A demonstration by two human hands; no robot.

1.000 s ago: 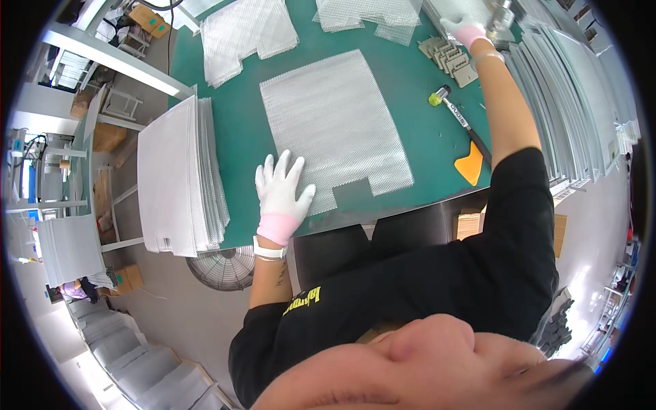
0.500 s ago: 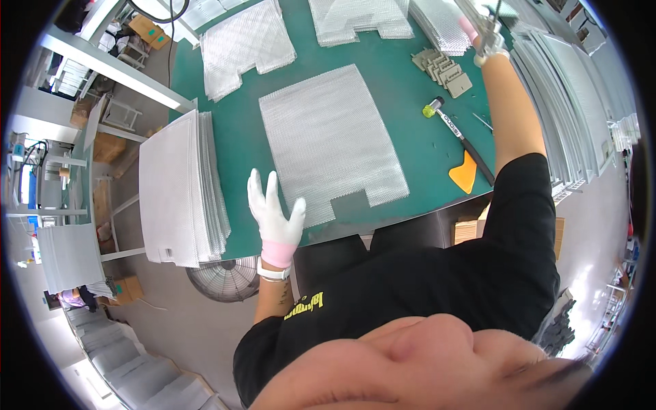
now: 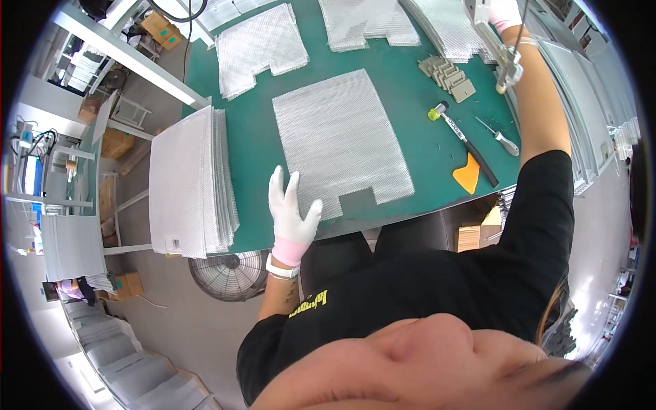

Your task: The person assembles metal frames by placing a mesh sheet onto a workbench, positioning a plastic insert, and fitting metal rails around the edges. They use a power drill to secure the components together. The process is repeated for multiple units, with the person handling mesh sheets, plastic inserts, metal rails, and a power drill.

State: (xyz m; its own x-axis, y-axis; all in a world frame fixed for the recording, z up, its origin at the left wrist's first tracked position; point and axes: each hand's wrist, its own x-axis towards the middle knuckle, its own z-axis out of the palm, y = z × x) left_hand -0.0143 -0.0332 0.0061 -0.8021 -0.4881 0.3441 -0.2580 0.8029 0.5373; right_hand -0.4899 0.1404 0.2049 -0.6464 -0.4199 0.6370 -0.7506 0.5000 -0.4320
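Mesh sheet (image 3: 339, 140) lies flat in the middle of the green bench (image 3: 256, 147), its notch toward the near edge. My left hand (image 3: 292, 213) hovers open, fingers spread, at its near-left corner, touching nothing I can make out. My right hand (image 3: 504, 12) reaches to the far right edge, gripping a hanging tool (image 3: 502, 51). Mallet (image 3: 463, 140) and orange scraper (image 3: 467, 174) wait right; a sheet stack (image 3: 188, 181) overhangs the left edge, above a floor fan (image 3: 231, 275).

Green bench (image 3: 260, 137), silvery diamond-patterned mesh sheet (image 3: 338, 140), white glove with pink cuff on the left hand (image 3: 292, 217), orange scraper (image 3: 467, 173), yellow-tipped mallet (image 3: 459, 133).
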